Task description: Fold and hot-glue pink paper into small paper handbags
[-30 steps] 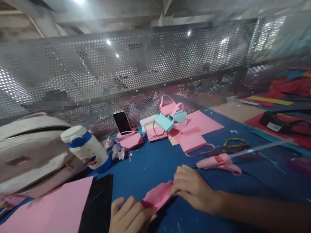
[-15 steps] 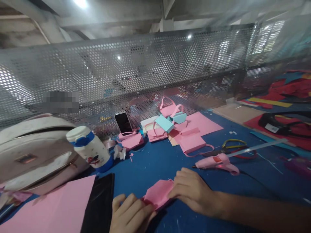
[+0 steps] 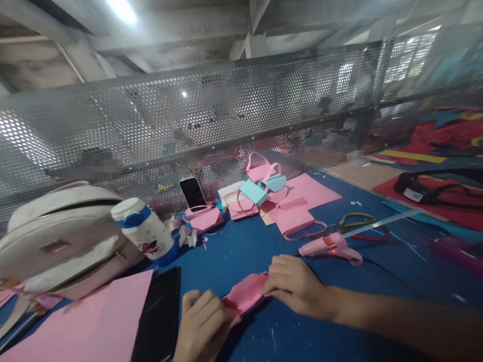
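A folded pink paper piece (image 3: 247,292), shaped like a small pouch, lies between my hands low on the blue table. My left hand (image 3: 206,322) grips its left end with the fingers curled over it. On the right end, my right hand (image 3: 298,286) pinches the paper between thumb and fingers. The fingertips hide both ends of the piece. A pink glue gun (image 3: 328,246) with a clear glue stick lies just beyond my right hand, its red light lit.
Small pink paper bags (image 3: 296,218) and blue ones (image 3: 254,192) stand at the back near a phone (image 3: 193,193). To the left are a bottle (image 3: 145,231), a white backpack (image 3: 75,241) and a pink sheet (image 3: 86,322). Pliers (image 3: 356,221) lie behind the glue gun. A perforated metal screen (image 3: 226,115) closes the back.
The view has shifted slightly, with the table things moving a little in the picture. Both hands keep hold of the pink paper piece, in nearly the same pose.
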Motion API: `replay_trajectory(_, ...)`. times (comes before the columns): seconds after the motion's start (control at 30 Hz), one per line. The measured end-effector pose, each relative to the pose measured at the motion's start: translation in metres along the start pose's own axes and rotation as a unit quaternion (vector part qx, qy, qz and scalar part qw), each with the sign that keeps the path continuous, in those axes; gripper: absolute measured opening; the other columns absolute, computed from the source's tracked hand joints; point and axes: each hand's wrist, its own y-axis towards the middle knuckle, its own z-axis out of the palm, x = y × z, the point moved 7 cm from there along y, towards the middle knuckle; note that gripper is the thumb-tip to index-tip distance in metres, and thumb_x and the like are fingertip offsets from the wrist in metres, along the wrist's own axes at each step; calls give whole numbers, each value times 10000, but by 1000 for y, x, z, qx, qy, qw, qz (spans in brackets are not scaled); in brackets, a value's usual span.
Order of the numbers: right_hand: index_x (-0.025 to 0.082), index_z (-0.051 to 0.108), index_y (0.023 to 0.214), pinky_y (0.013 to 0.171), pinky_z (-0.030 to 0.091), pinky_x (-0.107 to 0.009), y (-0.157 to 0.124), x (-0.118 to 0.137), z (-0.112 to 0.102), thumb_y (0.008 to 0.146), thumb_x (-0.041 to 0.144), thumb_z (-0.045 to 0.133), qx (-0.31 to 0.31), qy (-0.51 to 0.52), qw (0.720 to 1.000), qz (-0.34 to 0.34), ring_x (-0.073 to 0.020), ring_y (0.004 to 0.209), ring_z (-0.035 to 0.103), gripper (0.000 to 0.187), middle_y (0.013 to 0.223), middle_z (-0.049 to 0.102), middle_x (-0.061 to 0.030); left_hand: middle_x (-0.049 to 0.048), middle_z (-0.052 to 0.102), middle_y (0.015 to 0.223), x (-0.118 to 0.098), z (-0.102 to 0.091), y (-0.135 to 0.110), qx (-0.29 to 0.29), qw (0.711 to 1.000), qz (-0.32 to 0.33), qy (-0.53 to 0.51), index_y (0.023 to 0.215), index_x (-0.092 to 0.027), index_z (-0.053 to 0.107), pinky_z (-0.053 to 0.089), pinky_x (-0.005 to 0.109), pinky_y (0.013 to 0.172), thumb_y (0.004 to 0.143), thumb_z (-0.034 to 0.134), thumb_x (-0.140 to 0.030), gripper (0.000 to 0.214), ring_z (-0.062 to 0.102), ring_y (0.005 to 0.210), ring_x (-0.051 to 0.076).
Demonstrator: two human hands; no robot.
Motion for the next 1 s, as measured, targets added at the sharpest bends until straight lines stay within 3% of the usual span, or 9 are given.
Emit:
replay_trajectory(0.17, 174, 654, 856, 659, 371, -291, -1, -1, 1, 1024, 304, 486, -4, 29, 1000, 9, -153, 702, 530, 271, 734, 666, -19, -38, 713, 767, 6, -4, 4, 0, 1000, -14, -22, 932, -232, 637, 289, 341, 795, 999, 509, -176, 155, 609, 654, 139)
replay_trajectory(0.3, 177, 650, 902, 645, 369, -309, 2, 10, 2, 1050, 339, 373, 13, 34, 999, -20, -165, 693, 548, 353, 750, 682, -35, -36, 733, 841, 13, -5, 3, -9, 999, -39, -27, 1017, -263, 630, 297, 356, 841, 968, 464, -63, 264, 654, 726, 145)
replay_trajectory(0.43, 166, 604, 1039, 640, 409, -298, 1, 26, 2, 1027, 218, 345, 37, 66, 993, -93, -159, 686, 576, 265, 821, 715, -42, -14, 735, 988, 17, -3, -1, 2, 999, -35, -4, 1071, -293, 641, 316, 361, 901, 909, 480, -8, 365, 671, 860, 162)
replay_trajectory(0.57, 175, 568, 1168, 731, 473, -269, -4, 34, -1, 919, 76, 393, 32, 29, 990, -135, -160, 861, 612, 320, 1020, 675, -80, 38, 659, 1213, 25, 1, -7, 28, 994, -95, -42, 1182, -292, 614, 388, 381, 960, 934, 490, -102, 337, 605, 1103, 218)
replay_trajectory(0.67, 201, 554, 1217, 874, 484, -325, -5, 27, -2, 837, 27, 413, 14, -24, 996, -89, -201, 1048, 564, 441, 1152, 592, -107, 47, 606, 1292, 26, 6, -11, 49, 987, -131, -75, 1248, -312, 579, 421, 404, 1007, 955, 484, -156, 345, 549, 1197, 239)
replay_trajectory(0.8, 220, 480, 1310, 1054, 412, -404, -3, 7, 5, 877, 28, 381, 52, -1, 998, 42, -227, 1300, 417, 484, 1383, 456, -126, 58, 569, 1335, 29, 9, -13, 54, 978, -169, -112, 1298, -338, 533, 459, 423, 1029, 968, 496, -213, 355, 530, 1244, 251)
replay_trajectory(0.93, 248, 424, 1371, 1130, 328, -482, -4, -5, 8, 932, 209, 505, 64, 35, 992, 106, -268, 1397, 306, 448, 1478, 373, -121, 83, 465, 1463, 29, 16, -15, 53, 964, -204, -162, 1417, -356, 399, 406, 506, 1103, 941, 582, -306, 513, 449, 1355, 295)
replay_trajectory(1.0, 251, 431, 1373, 1120, 344, -481, -4, -6, 13, 931, 335, 570, 87, 60, 988, 113, -278, 1384, 340, 471, 1485, 377, -125, 104, 380, 1533, 25, 25, -19, 39, 948, -231, -214, 1487, -356, 277, 363, 549, 1128, 891, 654, -413, 708, 397, 1396, 329)
